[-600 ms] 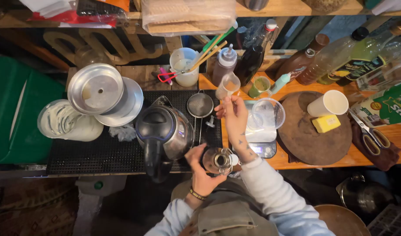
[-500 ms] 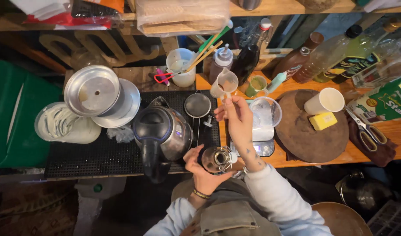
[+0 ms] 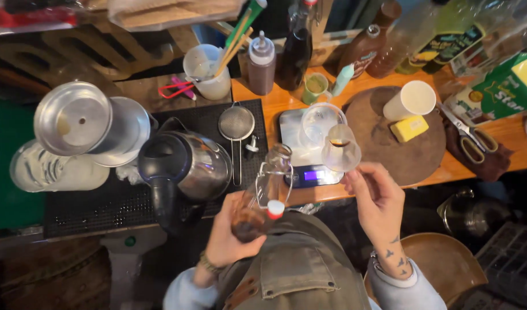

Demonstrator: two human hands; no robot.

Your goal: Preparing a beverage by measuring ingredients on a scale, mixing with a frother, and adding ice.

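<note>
Now I see left hand (image 3: 232, 232), fingers wrapped round swing-top glass bottle (image 3: 262, 198), tilted, stopper (image 3: 275, 209) dangling clear of mouth. Right hand (image 3: 375, 201), fingers pinching small glass (image 3: 340, 150) upright above worktop (image 3: 355, 97), beside digital scale (image 3: 309, 172).

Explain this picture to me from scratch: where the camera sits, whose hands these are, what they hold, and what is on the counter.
The camera is worn on a person's head and looks down at their own bare hands; there is no machine. The left hand holds a clear swing-top bottle, tilted, with dark liquid at its base. The right hand holds a small glass by its lower edge, above a digital scale. On the wooden counter are a metal kettle, a fine strainer, a white cup and scissors.
</note>
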